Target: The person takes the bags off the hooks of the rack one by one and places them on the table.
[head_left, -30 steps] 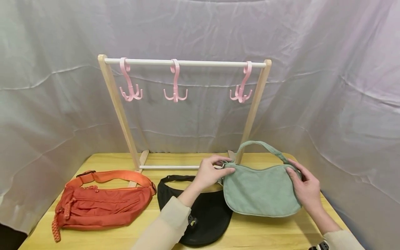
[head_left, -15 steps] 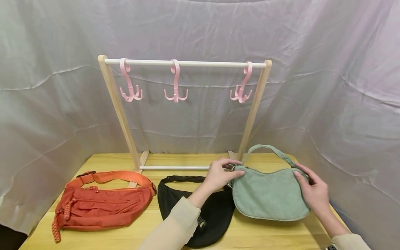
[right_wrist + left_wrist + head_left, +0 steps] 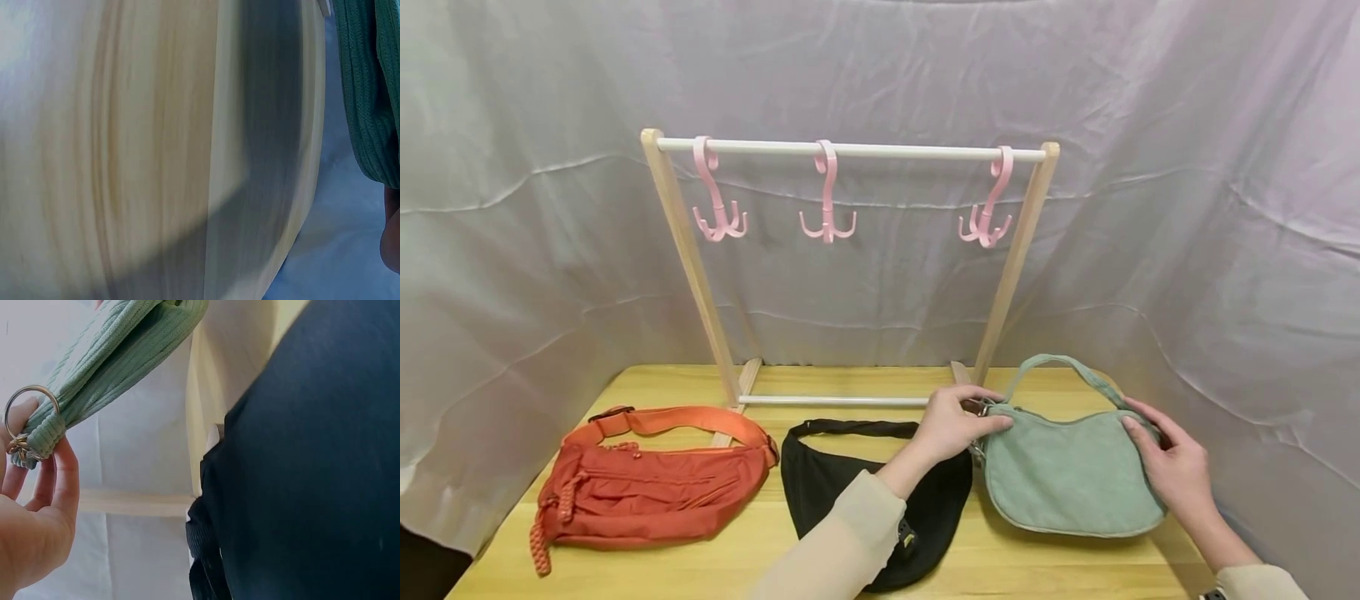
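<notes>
A pale green corduroy handbag with an arched strap is held by its two top corners at the right of the table. My left hand pinches its left corner, beside a metal ring seen in the left wrist view. At the other top corner my right hand grips the bag between thumb and fingers. Only a fingertip and the ribbed side of the bag show in the right wrist view. Under my left forearm lies a black bag, partly hidden.
A red-orange waist bag lies at the left of the wooden table. Behind the bags stands a rack with a white top rail. Three pink hooks hang from it, left, middle and right. Grey cloth surrounds the table.
Both hands have carried the green handbag to the right and slightly toward the table's front, away from the black bag. The red-orange bag and the rack stay where they were.
</notes>
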Demonstrator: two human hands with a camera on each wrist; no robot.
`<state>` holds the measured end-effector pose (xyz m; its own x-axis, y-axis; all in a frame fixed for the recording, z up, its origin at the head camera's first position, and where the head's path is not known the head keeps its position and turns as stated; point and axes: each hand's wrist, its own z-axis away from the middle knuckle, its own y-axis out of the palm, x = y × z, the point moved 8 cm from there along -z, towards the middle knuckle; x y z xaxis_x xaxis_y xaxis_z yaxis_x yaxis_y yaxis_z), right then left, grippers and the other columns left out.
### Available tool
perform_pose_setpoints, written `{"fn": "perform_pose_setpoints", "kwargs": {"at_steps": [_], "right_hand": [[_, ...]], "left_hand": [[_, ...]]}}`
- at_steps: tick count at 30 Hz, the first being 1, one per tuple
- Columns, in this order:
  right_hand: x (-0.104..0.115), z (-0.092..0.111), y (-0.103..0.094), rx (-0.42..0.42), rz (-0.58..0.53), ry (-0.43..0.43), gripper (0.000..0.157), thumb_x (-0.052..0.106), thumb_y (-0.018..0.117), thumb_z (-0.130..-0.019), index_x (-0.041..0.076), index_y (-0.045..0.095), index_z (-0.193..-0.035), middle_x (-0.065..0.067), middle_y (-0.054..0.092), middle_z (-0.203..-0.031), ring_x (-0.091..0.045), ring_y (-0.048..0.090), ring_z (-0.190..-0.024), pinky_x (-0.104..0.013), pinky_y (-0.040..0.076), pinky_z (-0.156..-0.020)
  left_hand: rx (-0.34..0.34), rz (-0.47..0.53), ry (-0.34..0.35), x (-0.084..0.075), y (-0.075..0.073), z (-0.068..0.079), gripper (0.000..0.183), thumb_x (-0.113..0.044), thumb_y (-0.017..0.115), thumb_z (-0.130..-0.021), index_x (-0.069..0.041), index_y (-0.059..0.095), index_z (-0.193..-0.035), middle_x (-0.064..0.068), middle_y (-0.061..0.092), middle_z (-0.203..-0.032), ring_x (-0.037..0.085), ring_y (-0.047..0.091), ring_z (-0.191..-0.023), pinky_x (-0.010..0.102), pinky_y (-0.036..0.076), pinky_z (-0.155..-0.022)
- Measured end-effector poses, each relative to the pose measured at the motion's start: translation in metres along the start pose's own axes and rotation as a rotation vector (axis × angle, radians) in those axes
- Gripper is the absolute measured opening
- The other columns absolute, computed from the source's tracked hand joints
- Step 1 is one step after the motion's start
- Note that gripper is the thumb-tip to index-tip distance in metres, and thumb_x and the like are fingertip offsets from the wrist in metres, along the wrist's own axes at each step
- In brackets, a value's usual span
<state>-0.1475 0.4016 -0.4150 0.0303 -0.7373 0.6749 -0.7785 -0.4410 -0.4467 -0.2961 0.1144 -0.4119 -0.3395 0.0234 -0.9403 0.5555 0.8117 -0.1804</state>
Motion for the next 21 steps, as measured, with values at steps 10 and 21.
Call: {"fn": "perform_pose_setpoints", "kwargs": {"at_steps": [10, 21], "right_hand": [[-0.01, -0.008, -0.01, 0.049, 0.128, -0.054, 0.03, 0.021, 0.071, -0.086, 0.022, 0.069, -0.117, 0.002, 0.032, -0.046, -0.007, 0.028, -0.041, -0.027, 0.023, -0.043], [-0.027, -0.009, -0.01, 0.111, 0.215, -0.051, 0.03, 0.028, 0.067, -0.089, 0.023, 0.068, -0.119, 0.003, 0.039, -0.05, -0.008, 0.031, -0.044, -0.028, 0.023, -0.045]], "left_hand": [[0.034, 0.003, -0.027, 0.005, 0.02, 0.0, 0.028, -0.027, 0.083, -0.073, -0.023, 0.074, -0.099, -0.013, 0.063, -0.09, 0.006, 0.064, -0.075, 0.021, 0.053, -0.059], [0.084, 0.034, -0.074, 0.024, 0.035, 0.0, 0.027, -0.022, 0.081, -0.076, -0.019, 0.074, -0.101, -0.013, 0.064, -0.096, 0.005, 0.064, -0.075, 0.022, 0.053, -0.059]]}}
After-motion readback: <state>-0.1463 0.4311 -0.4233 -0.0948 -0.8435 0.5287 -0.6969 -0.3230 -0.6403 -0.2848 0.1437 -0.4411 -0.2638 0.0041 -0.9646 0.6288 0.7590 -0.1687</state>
